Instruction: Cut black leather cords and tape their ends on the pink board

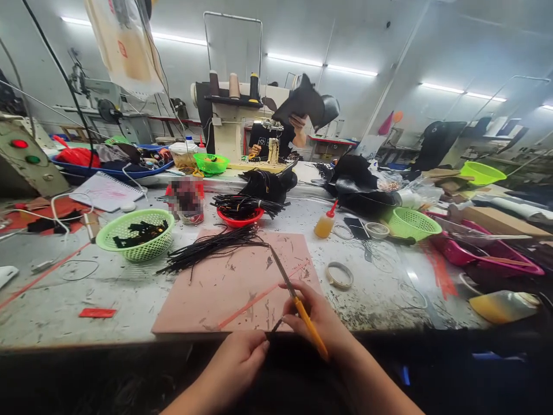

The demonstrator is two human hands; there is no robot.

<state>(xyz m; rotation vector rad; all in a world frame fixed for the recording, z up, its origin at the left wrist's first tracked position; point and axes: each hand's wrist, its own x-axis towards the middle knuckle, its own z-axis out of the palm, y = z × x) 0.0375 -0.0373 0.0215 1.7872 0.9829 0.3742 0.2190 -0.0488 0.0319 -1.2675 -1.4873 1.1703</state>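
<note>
My right hand (pixel 309 311) holds a long thin tool with a yellow handle (pixel 311 329), its metal shaft slanting up and left over the pink board (pixel 242 288). Between my two hands a short piece of black strip (pixel 277 325) shows, its right end at my right fingertips. My left hand (pixel 242 357) is closed around the lower end of that strip, at the board's front edge. A bundle of thin black strips (pixel 211 248) lies across the board's back left, one strand reaching near the tool's tip.
Green baskets (pixel 147 251) (pixel 415 225) stand left and right, a red bowl (pixel 240 222) of black strips behind the board. A glue bottle (pixel 324 225) and tape roll (pixel 340 275) lie to the right. Across the table, a person's hand (pixel 298 124) holds black material by a sewing machine.
</note>
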